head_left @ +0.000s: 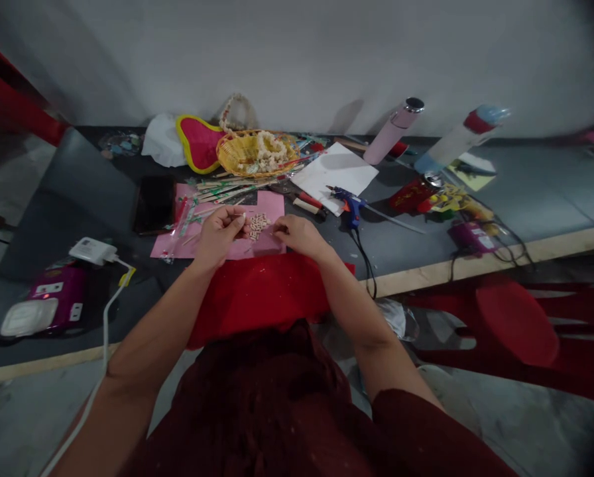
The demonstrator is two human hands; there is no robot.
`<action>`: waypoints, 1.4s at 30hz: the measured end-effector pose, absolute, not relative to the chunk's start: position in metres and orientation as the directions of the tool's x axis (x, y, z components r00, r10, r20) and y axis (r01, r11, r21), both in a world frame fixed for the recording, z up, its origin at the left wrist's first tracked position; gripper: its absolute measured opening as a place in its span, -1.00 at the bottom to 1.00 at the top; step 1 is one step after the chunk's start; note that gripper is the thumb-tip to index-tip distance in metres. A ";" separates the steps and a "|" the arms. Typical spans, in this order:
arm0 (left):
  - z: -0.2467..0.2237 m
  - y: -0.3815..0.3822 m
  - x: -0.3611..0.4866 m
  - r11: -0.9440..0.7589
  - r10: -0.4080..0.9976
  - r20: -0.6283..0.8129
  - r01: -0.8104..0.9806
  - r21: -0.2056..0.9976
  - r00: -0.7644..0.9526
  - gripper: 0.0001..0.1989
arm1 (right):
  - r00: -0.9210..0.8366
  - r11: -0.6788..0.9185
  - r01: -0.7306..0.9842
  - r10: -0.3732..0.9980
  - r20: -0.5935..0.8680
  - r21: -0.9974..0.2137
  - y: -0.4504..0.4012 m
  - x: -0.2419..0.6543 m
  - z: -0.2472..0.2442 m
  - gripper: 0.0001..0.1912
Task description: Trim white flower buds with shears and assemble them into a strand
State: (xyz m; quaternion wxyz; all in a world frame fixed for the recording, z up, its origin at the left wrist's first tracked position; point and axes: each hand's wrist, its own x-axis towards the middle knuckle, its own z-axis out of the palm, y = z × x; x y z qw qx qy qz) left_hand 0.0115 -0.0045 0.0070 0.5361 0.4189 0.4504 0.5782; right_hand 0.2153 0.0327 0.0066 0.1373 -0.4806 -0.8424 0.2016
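Note:
Over a sheet of pink paper [272, 249], my left hand [221, 230] pinches a small pale piece [243, 216] between thumb and fingers. Just right of it lies a pile of short beige pieces [260, 226], too small to name exactly. My right hand [299, 235] is at the pile's right side, its fingers curled together and pointing left. Whether anything is between those fingertips is hidden. A red cloth [262, 291] lies below both hands, between the table edge and my lap.
Beyond the hands are thin sticks [227, 189], a yellow basket [235, 156], pliers [309, 202] and white paper [337, 172]. A blue glue gun [351, 204] with a cord lies rightward, near a red can [411, 193] and pink flask [391, 136]. A phone [154, 204] and purple power strip [58, 295] lie left.

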 end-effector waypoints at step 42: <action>0.002 -0.010 0.020 -0.134 0.991 0.135 -0.123 0.983 -0.002 -0.81 | -0.354 -0.137 -0.303 0.935 -0.022 -0.943 0.005 0.160 0.004 -0.61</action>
